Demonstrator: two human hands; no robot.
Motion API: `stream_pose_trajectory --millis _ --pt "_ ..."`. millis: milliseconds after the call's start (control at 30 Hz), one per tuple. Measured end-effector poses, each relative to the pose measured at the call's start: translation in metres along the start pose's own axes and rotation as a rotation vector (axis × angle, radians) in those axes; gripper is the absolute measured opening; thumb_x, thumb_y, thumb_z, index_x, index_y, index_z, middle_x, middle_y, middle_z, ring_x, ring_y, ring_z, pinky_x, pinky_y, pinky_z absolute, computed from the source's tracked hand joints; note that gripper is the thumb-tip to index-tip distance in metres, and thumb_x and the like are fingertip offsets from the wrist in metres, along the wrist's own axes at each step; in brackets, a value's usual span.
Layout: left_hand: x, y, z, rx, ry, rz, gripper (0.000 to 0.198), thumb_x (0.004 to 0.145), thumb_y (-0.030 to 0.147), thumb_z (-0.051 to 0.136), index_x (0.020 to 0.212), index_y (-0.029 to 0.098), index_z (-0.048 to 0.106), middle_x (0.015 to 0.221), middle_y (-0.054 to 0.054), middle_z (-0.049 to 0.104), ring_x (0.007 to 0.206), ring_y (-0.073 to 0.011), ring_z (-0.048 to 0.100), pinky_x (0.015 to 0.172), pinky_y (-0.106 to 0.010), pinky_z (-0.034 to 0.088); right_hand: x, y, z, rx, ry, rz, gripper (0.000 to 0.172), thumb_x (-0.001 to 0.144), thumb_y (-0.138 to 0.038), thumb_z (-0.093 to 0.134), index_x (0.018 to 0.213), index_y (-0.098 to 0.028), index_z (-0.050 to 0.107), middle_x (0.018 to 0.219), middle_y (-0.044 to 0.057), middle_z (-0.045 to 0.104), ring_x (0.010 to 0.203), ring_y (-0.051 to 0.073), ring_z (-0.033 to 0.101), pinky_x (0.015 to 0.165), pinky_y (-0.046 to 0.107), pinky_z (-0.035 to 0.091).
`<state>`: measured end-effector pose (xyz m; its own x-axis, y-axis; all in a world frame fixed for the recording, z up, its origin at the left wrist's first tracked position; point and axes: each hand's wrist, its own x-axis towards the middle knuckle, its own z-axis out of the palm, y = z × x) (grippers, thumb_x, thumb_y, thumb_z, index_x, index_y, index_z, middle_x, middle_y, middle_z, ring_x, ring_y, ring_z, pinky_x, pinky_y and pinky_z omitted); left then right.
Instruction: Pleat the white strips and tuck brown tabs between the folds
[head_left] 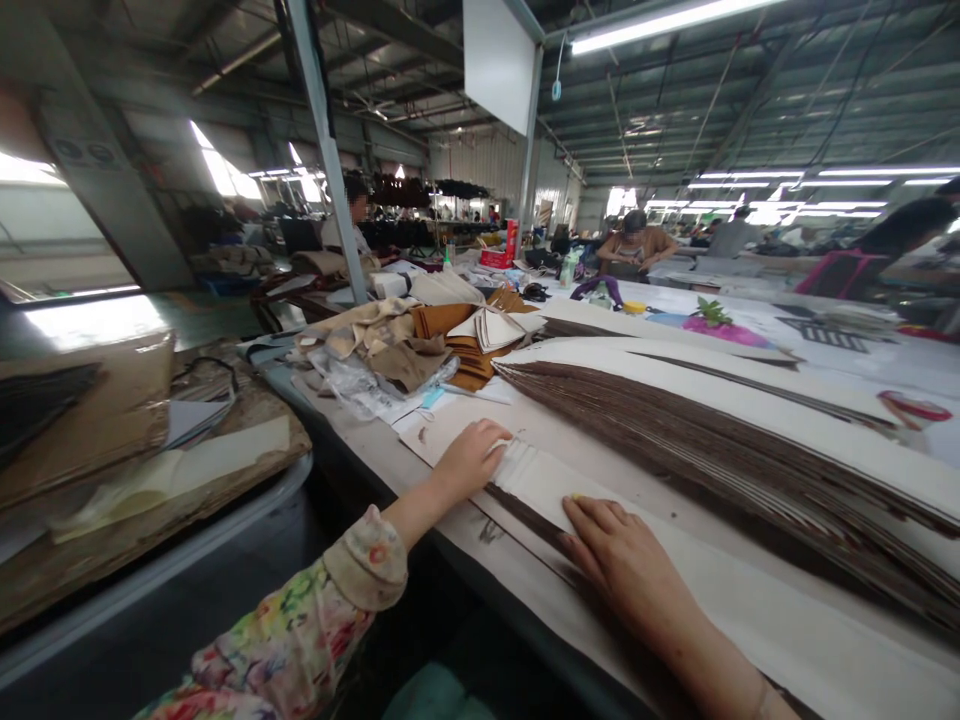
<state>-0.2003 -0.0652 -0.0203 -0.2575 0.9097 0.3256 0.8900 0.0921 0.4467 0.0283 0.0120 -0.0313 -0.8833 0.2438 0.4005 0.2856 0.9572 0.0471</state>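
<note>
A stack of long white strips (675, 570) with dark undersides lies along the near table edge. Its far end fans out in several staggered layers. My left hand (474, 458) is at that end, its bent fingers closed against the strip ends; its thumb is hidden. Flat on top of the stack rests my right hand (619, 545), fingers stretched and close together. A small yellow bit (576, 496) shows at its fingertips, too little to name. Under the strips is a pale sheet (442, 420). Beside them lies a thick pile of white-topped brown sheets (675, 430).
Brown and tan material pieces (405, 340) and clear plastic (352, 385) lie beyond my left hand. A pen-like tool (474, 393) is near them. At left stands a board-topped cart (247, 440). A metal post (330, 160) rises behind. Co-workers (636, 245) work across the table.
</note>
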Motion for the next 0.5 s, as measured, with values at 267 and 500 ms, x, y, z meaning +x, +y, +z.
stream_pose_trajectory --millis 267,500 --pt "-0.026 0.047 0.033 0.104 -0.131 0.283 0.036 0.091 0.028 0.029 0.124 0.019 0.041 0.129 -0.006 0.045 0.119 -0.0190 0.038 0.100 -0.037 0.029 -0.002 0.035 -0.023 0.236 -0.179 0.102 0.037 0.090 -0.034 0.029 0.103 -0.020 0.061 0.106 0.007 0.062 0.098 0.017 0.056 0.087 0.030 0.043" --pt "-0.038 0.046 0.030 0.143 -0.210 0.206 0.043 0.092 0.035 0.024 0.132 0.020 0.029 0.141 -0.006 0.028 0.130 -0.0201 0.022 0.105 -0.041 0.020 0.013 0.084 -0.018 0.293 -0.511 0.497 0.054 0.078 -0.064 0.032 0.083 -0.019 0.063 0.087 0.010 0.066 0.077 0.023 0.061 0.071 0.034 0.044"
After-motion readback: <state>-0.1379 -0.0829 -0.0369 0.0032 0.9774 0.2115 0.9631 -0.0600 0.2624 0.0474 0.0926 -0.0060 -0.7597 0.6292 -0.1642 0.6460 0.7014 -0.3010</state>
